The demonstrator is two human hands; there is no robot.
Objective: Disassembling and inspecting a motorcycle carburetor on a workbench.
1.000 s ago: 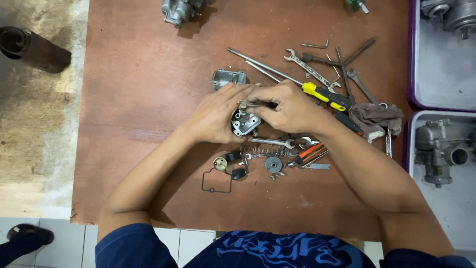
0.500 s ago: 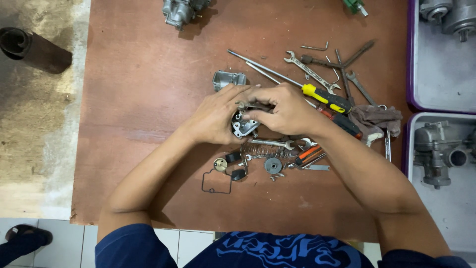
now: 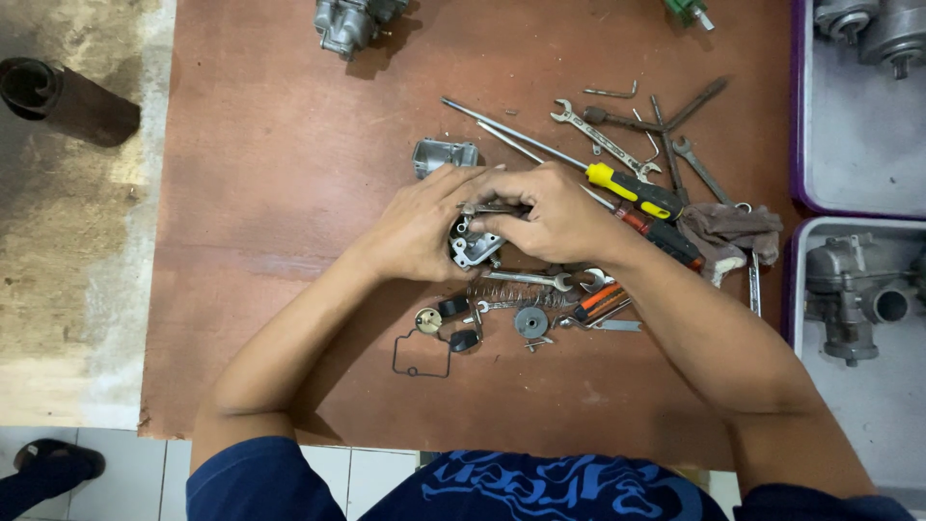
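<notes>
A small grey metal carburetor body (image 3: 473, 243) sits between both hands over the brown board. My left hand (image 3: 420, 227) wraps its left side. My right hand (image 3: 550, 214) closes over its top and right side, fingers curled on it. Just below lie a coil spring (image 3: 516, 292), a small spanner (image 3: 526, 279), a round black disc (image 3: 531, 321), a black rubber gasket loop (image 3: 422, 354) and small black parts (image 3: 464, 340). A grey metal bowl-shaped cover (image 3: 446, 154) rests just above my left hand.
Spanners, long rods and a yellow-handled screwdriver (image 3: 632, 191) lie to the right, beside a grey rag (image 3: 728, 232). Another carburetor (image 3: 347, 24) sits at the top edge. Two trays at right hold metal parts (image 3: 854, 294). A dark cylinder (image 3: 63, 96) stands at left.
</notes>
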